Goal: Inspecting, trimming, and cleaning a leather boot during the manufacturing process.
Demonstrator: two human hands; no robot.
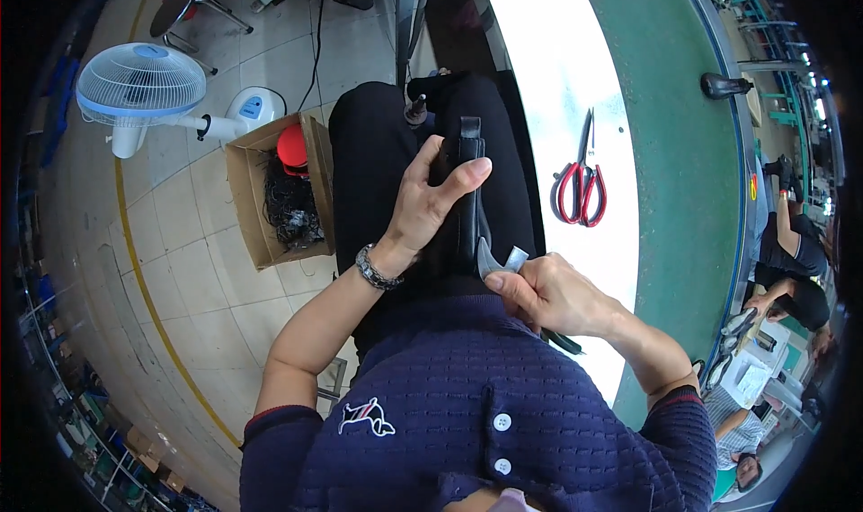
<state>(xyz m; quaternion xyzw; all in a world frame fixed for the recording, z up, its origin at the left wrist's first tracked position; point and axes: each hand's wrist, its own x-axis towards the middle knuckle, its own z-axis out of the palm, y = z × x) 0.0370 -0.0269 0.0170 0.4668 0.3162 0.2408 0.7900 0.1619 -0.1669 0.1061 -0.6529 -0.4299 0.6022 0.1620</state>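
A navy shirt is filling the foreground. The left hand is straddling a black shoe, thumb and fingers parted around it, over the lap. The right hand is pinching a metal tool between thumb and bent fingers, its curved end sitting at the shoe's near end. Red-handled scissors are lying on a white table to the right; a carton is standing at left, near a fan.
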